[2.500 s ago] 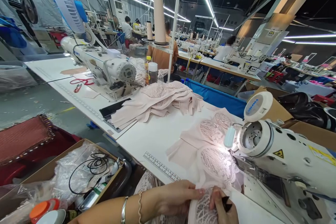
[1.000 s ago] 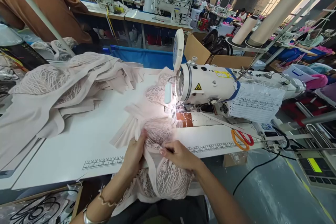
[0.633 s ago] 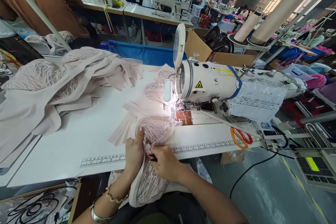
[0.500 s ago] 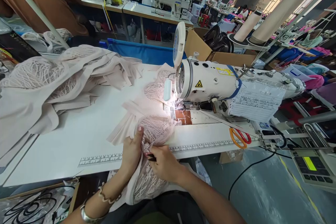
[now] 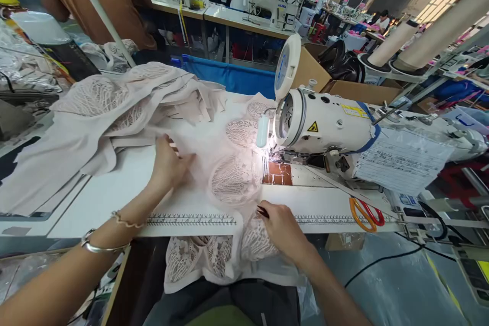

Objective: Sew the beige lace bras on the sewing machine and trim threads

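A pale pink lace bra piece (image 5: 233, 181) lies spread on the white table, its far part under the head of the sewing machine (image 5: 317, 119). More of the lace garment (image 5: 206, 260) hangs over the front edge onto my lap. My left hand (image 5: 171, 163) is over the piece's left side, its fingers bent and smeared by motion; whether they grip the cloth cannot be made out. At the cup's near edge, my right hand (image 5: 280, 224) is closed around a small dark pointed tool (image 5: 263, 211), most of it hidden in the palm.
A heap of similar pink pieces (image 5: 126, 102) lies on the left. Orange-handled and red-handled scissors (image 5: 362, 214) rest on the table at right. A printed ruler (image 5: 191, 220) runs along the front edge. Thread cones (image 5: 393, 43) stand behind the machine. A person in brown (image 5: 110, 0) is beyond.
My hands have parted: the left moved up and left, the right moved a little right. The lace cup, bunched between them before, now lies flatter. The view has shifted left.
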A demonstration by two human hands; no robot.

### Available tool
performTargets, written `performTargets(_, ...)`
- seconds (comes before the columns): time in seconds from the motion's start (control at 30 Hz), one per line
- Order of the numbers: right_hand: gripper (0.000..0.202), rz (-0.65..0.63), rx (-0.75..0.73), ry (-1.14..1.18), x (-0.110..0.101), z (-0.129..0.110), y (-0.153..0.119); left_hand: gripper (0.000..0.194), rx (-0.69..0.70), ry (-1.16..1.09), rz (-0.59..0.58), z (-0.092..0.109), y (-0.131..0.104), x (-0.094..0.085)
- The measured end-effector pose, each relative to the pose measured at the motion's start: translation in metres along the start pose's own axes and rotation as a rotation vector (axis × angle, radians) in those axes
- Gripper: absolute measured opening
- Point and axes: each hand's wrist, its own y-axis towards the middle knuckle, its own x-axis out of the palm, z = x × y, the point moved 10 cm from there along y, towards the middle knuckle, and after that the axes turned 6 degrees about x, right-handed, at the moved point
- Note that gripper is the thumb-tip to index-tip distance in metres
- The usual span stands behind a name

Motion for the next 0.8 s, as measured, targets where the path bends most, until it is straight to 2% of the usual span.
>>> performTargets(0.03,0.023,-0.026,-0.007,-0.125,-0.006,-0.001,-0.002,0.062,0.097,0.123,0.088,0.010,-0.001,-0.008)
performTargets(0.07,0.029,-0.058,-0.018,-0.234,-0.013,-0.002,-0.003,0.057,0.233,0.213,0.112,0.025,-0.007,-0.006)
performTargets(0.1,0.032,-0.085,-0.029,-0.319,-0.022,-0.004,-0.004,0.049,0.399,0.264,0.071,0.043,-0.019,0.007)
performTargets(0.13,0.031,-0.117,-0.054,-0.369,-0.031,-0.008,-0.005,0.040,0.577,0.273,-0.016,0.063,-0.036,0.028)
performTargets(0.2,0.021,-0.174,-0.128,-0.394,-0.052,-0.017,-0.006,0.033,0.920,0.223,-0.348,0.096,-0.089,0.085)
performTargets(0.27,0.012,-0.198,-0.223,-0.430,-0.069,-0.022,-0.005,0.039,1.183,0.212,-0.661,0.115,-0.148,0.133)
performTargets(0.3,0.014,-0.174,-0.247,-0.469,-0.078,-0.019,-0.002,0.042,1.253,0.236,-0.748,0.120,-0.168,0.150)
performTargets(0.37,0.024,-0.059,-0.219,-0.551,-0.092,-0.004,0.010,0.046,1.293,0.267,-0.818,0.126,-0.184,0.171)
performTargets(0.4,0.028,0.005,-0.182,-0.569,-0.095,0.006,0.019,0.046,1.272,0.263,-0.807,0.128,-0.181,0.176)
performTargets(0.5,0.022,0.186,-0.105,-0.472,-0.091,0.031,0.047,0.047,1.274,0.129,-0.811,0.135,-0.162,0.176)
performTargets(0.57,0.015,0.314,-0.066,-0.317,-0.085,0.041,0.063,0.037,1.295,-0.031,-0.862,0.139,-0.148,0.172)
performTargets(0.63,0.008,0.408,0.016,-0.202,-0.077,0.053,0.075,0.033,1.216,-0.140,-0.880,0.138,-0.127,0.173)
performTargets(0.73,0.005,0.506,0.098,-0.135,-0.071,0.064,0.079,0.033,1.027,-0.125,-0.789,0.130,-0.102,0.181)
performTargets(0.8,0.012,0.538,0.093,-0.114,-0.070,0.065,0.077,0.030,1.013,-0.023,-0.703,0.127,-0.102,0.183)
